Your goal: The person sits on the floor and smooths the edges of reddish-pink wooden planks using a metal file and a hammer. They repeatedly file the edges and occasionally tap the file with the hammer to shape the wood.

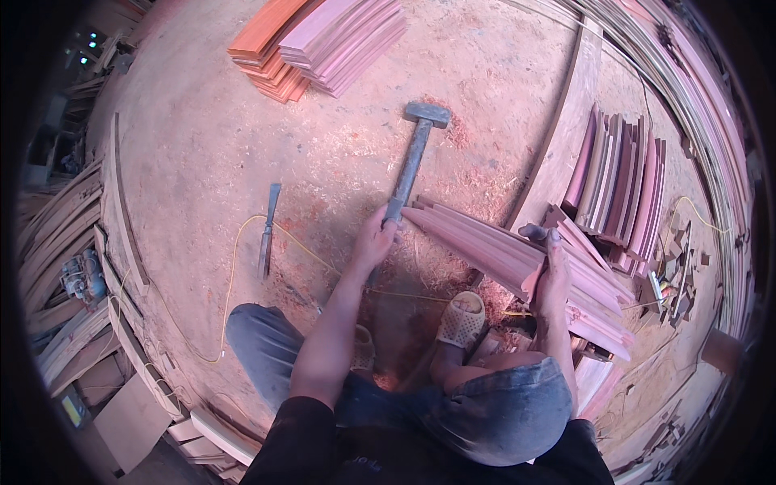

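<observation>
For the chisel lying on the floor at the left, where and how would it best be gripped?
Probably by the chisel's handle, fingers closing across it from above, coming from the near side. It lies lengthwise with that end nearest and its flared metal blade pointing away. The left hand is closer but holds the hammer.
</observation>
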`<state>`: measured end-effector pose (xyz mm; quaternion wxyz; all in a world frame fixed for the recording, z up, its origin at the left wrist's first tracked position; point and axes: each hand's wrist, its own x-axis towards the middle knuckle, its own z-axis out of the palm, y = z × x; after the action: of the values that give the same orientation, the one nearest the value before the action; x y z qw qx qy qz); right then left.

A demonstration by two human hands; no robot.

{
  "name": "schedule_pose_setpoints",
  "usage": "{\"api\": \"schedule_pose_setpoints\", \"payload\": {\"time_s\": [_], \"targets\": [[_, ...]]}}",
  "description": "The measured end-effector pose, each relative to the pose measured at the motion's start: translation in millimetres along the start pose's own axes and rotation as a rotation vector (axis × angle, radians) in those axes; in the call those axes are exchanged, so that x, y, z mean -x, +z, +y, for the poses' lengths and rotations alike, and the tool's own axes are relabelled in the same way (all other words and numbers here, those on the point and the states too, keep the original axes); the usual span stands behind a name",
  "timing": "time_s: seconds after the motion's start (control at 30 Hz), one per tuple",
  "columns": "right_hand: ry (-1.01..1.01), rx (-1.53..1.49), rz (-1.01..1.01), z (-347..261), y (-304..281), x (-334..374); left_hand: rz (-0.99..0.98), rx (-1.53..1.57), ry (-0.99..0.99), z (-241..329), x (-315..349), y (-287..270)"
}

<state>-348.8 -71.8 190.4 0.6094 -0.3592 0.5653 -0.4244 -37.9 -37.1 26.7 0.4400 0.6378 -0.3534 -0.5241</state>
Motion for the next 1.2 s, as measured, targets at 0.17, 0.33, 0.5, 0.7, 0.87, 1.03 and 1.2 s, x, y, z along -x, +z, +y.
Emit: {"api": "schedule_pose_setpoints", "payload": {"time_s": [0.17, 0.33, 0.5, 0.7, 0.87, 1.03, 1.2], "targets": [[-0.030, 0.018, -0.040, -2.2, 0.0, -2.2, -0.078, -0.180, -0.026, -16.3, -23.1, -1.4], [0.148, -0.185, -0.131, -0.6, -3.2, 3.5, -0.048, -0.143, -0.076, -26.1, -36.1, -0.4], [0.213, -0.173, -0.250, -1.6, -4.6, 7.4, -0.052, -0.377, 0.011, -16.3, -31.6, -1.7], [0.103, -0.112, -0.265, -2.2, 1.8, 12.7, -0.070, -0.516, 0.089, 76.9, 46.6, 46.9], [0.104, -0.056, -0.310, -2.8, 7.5, 8.5, -0.350, -0.328, 0.380, 180.1, 156.8, 92.7], [0.053, 0.055, -0.360, -10.1, 8.2, 6.3, -0.115, 0.065, -0.016, 143.0, 95.5, 43.8], [0.106, 0.044, -0.338, -9.3, 5.9, 5.6, -0.053, -0.248, -0.151, 15.0, 4.7, -11.5]]}}
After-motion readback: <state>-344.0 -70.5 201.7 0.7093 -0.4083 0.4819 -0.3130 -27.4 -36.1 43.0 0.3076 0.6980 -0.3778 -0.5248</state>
